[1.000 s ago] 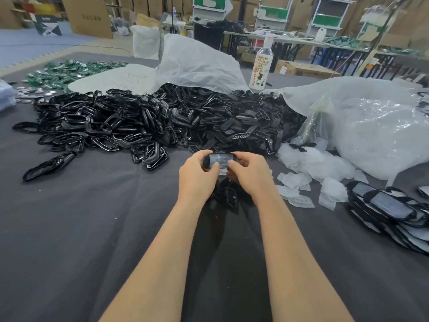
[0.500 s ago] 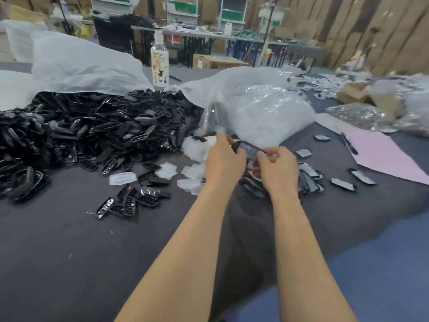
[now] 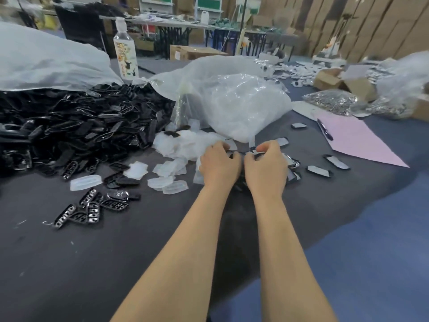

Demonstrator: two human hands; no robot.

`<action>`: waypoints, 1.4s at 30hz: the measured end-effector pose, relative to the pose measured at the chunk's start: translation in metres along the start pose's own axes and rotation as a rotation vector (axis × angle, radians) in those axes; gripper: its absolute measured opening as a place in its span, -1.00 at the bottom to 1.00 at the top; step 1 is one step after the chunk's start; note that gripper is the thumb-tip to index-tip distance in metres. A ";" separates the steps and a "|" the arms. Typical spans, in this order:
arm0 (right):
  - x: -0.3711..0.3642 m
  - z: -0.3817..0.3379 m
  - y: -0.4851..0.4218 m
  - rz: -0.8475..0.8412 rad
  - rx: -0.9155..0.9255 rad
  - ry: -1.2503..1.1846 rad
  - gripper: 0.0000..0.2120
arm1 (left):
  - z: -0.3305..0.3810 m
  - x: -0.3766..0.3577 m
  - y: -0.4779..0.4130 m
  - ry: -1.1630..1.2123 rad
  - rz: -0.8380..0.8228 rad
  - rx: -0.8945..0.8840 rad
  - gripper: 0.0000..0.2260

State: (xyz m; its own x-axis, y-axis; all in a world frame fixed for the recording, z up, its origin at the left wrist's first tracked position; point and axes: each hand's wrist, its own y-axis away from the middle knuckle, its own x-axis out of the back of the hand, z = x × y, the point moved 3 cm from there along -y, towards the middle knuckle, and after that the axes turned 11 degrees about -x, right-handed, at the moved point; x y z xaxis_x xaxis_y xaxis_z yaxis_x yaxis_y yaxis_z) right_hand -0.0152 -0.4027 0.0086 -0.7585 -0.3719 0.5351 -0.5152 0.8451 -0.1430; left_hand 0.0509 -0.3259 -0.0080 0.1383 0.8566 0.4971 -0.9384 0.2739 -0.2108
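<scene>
L hand (image 3: 219,167) & R hand (image 3: 267,169) sat knuckle to knuckle at centre of view, low over the dark counter (image 3: 116,252). Fingers of both were curled in, pinching one small black part (image 3: 254,151) btwn them. Only a sliver of it showed by the R thumb, the rest was hidden by the hands. Couldn't tell if it rested on the counter or was lifted clear.

Just beside the R hand, at its 3 o'clock, lay a short stack of parts (image 3: 293,162) w/ pale faces. More singles were spread further out toward 3.

Handling, as a judgement: the part looked like thin moulded plastic, so v. light & stiff. It also looked glossy, hence prob. slippery & easy to scratch or smudge. Best taken by its long edges, thumb vs forefinger, pads kept off the shiny face. It prob. needs only a gentle pinch, since too much squeeze could flick so light a piece out of the fingers.

Around it:
- Big pile of black parts (image 3: 81,126) at 10 o'clock.
- Clear bag (image 3: 232,105) at 12, just beyond the hands.
- Whitish film scraps (image 3: 167,169) at 9, near the L hand.
- Pink sheet (image 3: 357,138) w/ a pen (image 3: 325,133) at 2.
- Bottle (image 3: 125,54) far back at 11.
</scene>
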 end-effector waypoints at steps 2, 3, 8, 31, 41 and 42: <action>-0.008 -0.012 0.011 -0.021 0.074 -0.075 -0.85 | -0.001 0.015 0.002 0.088 0.061 -0.020 -0.72; -0.014 -0.020 0.017 -0.052 0.108 -0.116 -0.88 | -0.003 0.027 0.002 0.119 0.104 -0.031 -0.74; -0.064 -0.063 0.065 -0.306 0.204 -0.198 -0.97 | -0.033 0.107 0.009 0.152 0.345 -0.030 -0.79; -0.211 -0.124 0.192 -0.555 0.481 0.116 -0.69 | -0.187 0.302 0.102 -0.461 0.725 0.484 -0.69; -0.196 -0.117 0.171 -0.801 0.110 -0.395 -0.88 | -0.168 0.280 0.089 -0.422 0.555 0.334 -0.77; -0.195 -0.115 0.170 -0.831 0.049 -0.430 -0.86 | -0.163 0.275 0.085 -0.341 0.564 0.286 -0.79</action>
State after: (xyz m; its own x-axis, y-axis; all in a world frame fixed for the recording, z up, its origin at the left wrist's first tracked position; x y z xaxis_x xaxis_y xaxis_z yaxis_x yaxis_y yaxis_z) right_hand 0.0913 -0.1423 -0.0244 -0.2174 -0.9675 0.1290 -0.9669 0.2315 0.1072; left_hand 0.0609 0.0043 -0.0266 -0.4552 0.6369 0.6222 -0.8903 -0.3357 -0.3078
